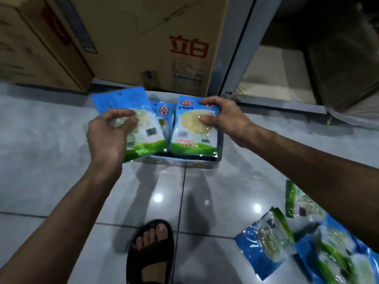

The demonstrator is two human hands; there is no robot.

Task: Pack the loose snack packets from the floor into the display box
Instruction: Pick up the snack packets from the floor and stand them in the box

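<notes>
A low blue display box (203, 163) sits on the tiled floor ahead of me. My left hand (106, 136) grips a blue and green snack packet (133, 111), back side up, tilted over the box's left part. My right hand (223, 117) pinches the top right corner of a second packet (192, 130), front side facing me, standing upright in the box. Another packet (164, 113) shows between the two. Several loose packets (272, 242) lie on the floor at the lower right.
Large cardboard cartons (155, 44) stand against the wall just behind the box. A metal door frame (238, 50) rises at the right. My sandalled foot (151, 251) rests on the glossy grey tiles below the box.
</notes>
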